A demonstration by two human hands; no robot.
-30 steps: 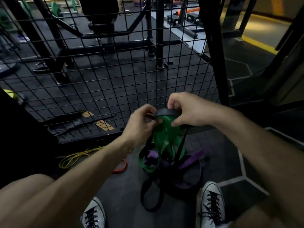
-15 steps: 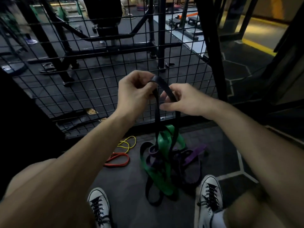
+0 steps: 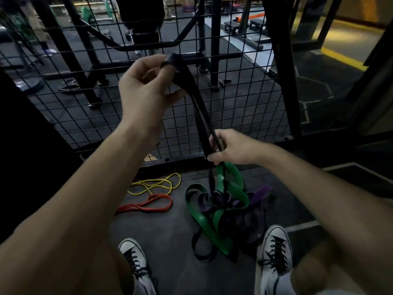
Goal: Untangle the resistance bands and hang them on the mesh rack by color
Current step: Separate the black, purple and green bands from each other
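Left hand is higher than 0.5 s ago, lifting the top of the black band up against the mesh rack. Right hand leaves the top of the loop and drops down the band, now pinching both strands lower, just above the tangle. The hands, touching 1 s ago, are now well apart, and the black band is stretched long between them. Green band no longer rides up at the hands; it sits low in the floor pile.
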